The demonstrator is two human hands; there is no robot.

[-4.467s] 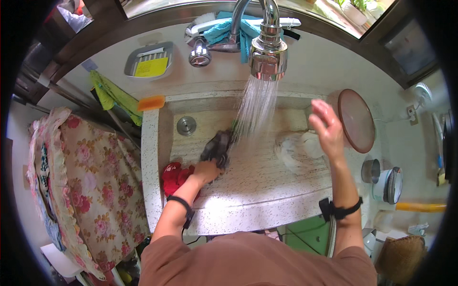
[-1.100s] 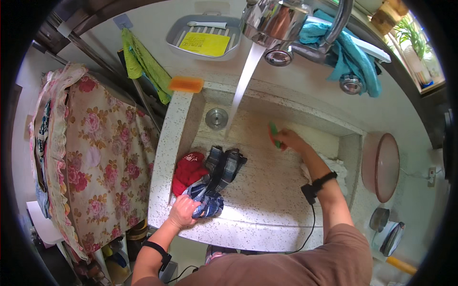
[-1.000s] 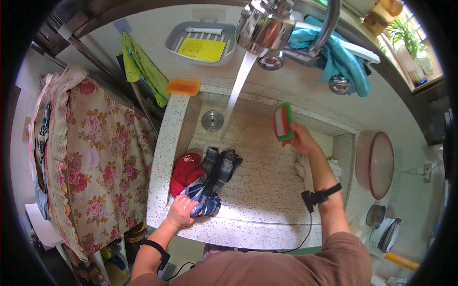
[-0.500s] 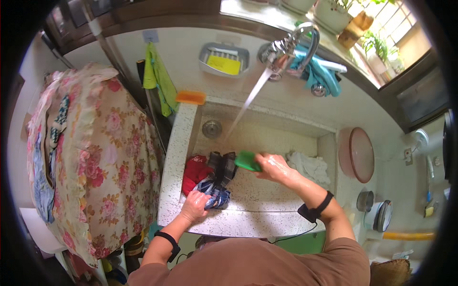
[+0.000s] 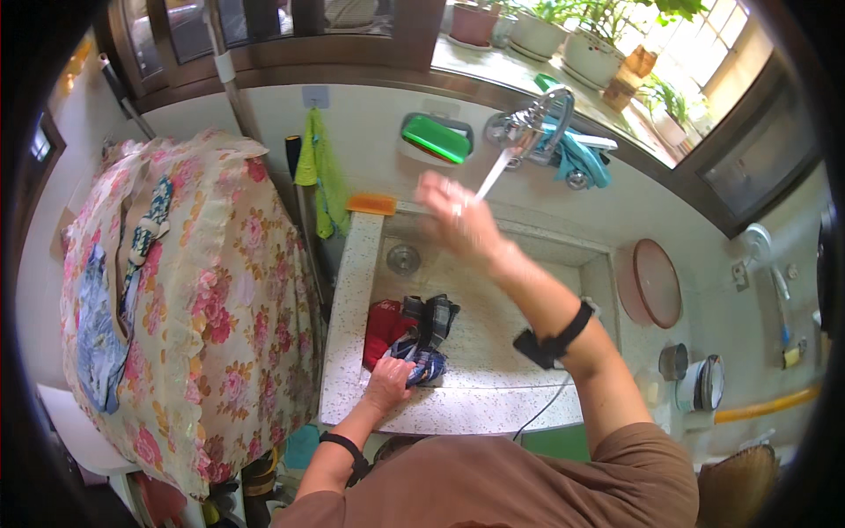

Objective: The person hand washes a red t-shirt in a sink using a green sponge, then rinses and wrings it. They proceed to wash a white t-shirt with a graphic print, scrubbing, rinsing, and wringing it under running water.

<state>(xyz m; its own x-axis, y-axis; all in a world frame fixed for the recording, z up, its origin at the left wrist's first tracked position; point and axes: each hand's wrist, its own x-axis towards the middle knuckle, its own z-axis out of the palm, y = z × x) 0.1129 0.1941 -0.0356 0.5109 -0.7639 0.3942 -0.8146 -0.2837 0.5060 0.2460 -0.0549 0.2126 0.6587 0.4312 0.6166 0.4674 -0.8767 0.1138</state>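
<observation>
At the near left of the stone sink, my left hand is closed on a blue plaid cloth. Beside that cloth lie a red cloth and a dark checked cloth, bunched together on the sink bottom. My right hand is raised over the far side of the sink, close to the running water. Motion blurs its fingers, which look stretched out with nothing in them. Just beyond it, a green oblong scrub brush rests in the grey wall dish.
Water runs from the chrome faucet, where blue gloves hang. An orange brush sits on the far left corner of the sink. A flowered cloth cover stands left; a pink basin leans at the right.
My right hand has moved up and away from the middle of the sink and let go of the green scrub brush, now in the wall dish. My left hand stays on the plaid cloth.
</observation>
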